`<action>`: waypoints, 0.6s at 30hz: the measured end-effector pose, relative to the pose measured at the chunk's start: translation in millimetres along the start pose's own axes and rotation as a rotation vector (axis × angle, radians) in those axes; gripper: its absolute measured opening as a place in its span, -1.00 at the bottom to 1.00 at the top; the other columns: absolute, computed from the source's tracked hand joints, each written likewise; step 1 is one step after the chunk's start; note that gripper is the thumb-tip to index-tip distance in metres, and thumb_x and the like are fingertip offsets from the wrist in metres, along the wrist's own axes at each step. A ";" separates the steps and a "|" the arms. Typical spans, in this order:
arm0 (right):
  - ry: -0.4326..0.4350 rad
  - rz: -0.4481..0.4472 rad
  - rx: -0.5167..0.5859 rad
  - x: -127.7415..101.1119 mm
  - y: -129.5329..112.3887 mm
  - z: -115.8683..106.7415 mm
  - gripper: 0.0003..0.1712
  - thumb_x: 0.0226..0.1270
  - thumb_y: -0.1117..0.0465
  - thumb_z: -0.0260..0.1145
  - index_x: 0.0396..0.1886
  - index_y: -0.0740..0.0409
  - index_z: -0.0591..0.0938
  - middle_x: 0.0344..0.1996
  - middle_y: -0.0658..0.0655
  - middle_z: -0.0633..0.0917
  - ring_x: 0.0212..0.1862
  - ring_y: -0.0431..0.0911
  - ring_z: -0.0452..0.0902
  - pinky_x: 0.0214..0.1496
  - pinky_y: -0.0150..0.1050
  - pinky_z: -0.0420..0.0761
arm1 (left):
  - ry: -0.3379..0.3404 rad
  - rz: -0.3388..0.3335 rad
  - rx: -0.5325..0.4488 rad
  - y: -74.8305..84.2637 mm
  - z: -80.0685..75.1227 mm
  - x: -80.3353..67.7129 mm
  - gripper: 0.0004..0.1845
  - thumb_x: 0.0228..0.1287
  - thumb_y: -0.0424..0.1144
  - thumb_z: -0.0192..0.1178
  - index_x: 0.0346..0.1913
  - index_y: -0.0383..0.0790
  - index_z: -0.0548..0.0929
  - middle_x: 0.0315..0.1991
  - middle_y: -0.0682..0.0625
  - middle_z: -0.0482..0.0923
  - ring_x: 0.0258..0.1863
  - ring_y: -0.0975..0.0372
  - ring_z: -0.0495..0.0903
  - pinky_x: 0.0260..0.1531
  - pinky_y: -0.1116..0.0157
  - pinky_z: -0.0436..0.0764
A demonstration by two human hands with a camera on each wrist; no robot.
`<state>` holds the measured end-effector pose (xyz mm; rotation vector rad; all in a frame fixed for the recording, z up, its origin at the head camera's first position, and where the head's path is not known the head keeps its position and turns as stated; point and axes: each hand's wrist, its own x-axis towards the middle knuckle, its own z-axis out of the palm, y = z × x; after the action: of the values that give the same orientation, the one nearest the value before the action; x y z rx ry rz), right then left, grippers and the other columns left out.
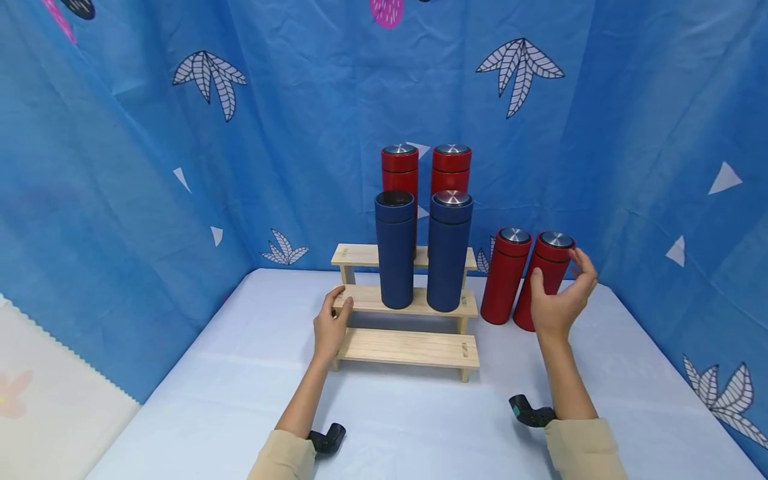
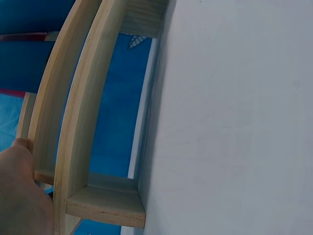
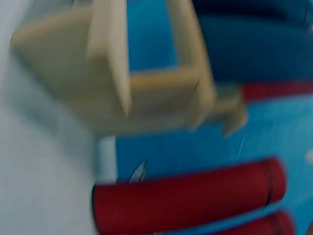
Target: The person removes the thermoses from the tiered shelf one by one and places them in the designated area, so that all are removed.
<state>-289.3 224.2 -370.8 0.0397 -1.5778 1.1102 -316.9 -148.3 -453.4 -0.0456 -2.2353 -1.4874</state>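
1. Firstly, the left hand (image 1: pixel 331 327) rests with straight fingers on the left end of the wooden stepped rack (image 1: pixel 408 347).
2. Right hand (image 1: pixel 561 300), fingers spread and grasping nothing, hovers around the rightmost red flask (image 1: pixel 543 280) on the table, right of the rack.

At frame centre the wooden step rack (image 1: pixel 408 300) is blocking the middle of the table (image 1: pixel 210 400); two blue flasks (image 1: pixel 420 250) are filling its middle step and two red flasks (image 1: pixel 426 170) are standing behind them on the top step. The lowest step (image 1: pixel 414 348) is lying bare. Right of the rack, two more red flasks (image 1: pixel 522 280) are crowding the gap toward the curtain (image 1: pixel 660 200). The lower frame's tabletop is lying open.
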 end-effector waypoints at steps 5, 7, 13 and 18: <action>-0.208 -0.126 0.149 -18.2 -70.6 22.1 -0.30 -0.05 0.57 0.33 0.15 0.47 0.29 0.12 0.37 0.42 0.18 0.12 0.30 0.16 -0.06 0.34 | 0.001 -0.006 0.002 -0.4 0.9 0.6 -0.47 0.26 0.23 0.00 0.23 0.15 0.40 0.10 -0.09 0.50 -0.28 0.09 0.54 -0.41 0.20 0.48; -0.294 -0.149 0.175 -26.7 -80.3 33.7 -0.24 -0.07 0.57 0.34 0.19 0.48 0.25 0.14 0.38 0.39 0.17 0.19 0.29 0.16 -0.05 0.35 | -0.002 -0.009 0.001 -0.8 1.4 1.0 -0.48 0.26 0.23 0.00 0.23 0.15 0.40 0.06 -0.09 0.52 -0.35 0.11 0.50 -0.45 0.23 0.45; -0.486 -0.076 0.169 -44.8 -49.4 67.2 0.08 0.02 0.34 0.43 0.44 0.09 -0.02 0.29 0.23 0.26 0.24 0.11 0.25 0.13 0.12 0.32 | -0.011 -0.015 0.002 -1.5 1.6 -0.7 -0.48 0.27 0.21 0.00 0.24 0.15 0.40 0.06 -0.08 0.52 -0.43 0.14 0.44 -0.50 0.26 0.41; -0.555 -0.037 0.130 -49.0 -43.9 80.8 0.19 0.08 0.24 0.42 0.47 -0.11 -0.21 0.35 0.22 0.17 0.29 0.14 0.18 0.11 0.16 0.32 | -0.002 -0.002 0.005 0.3 -0.1 -0.7 -0.48 0.28 0.20 0.00 0.24 0.13 0.39 0.05 -0.08 0.52 -0.49 0.15 0.40 -0.53 0.26 0.38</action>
<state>-308.0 121.8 -374.2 0.4988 -1.9755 1.2367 -316.2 -148.1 -453.4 -0.0435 -2.2414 -1.4841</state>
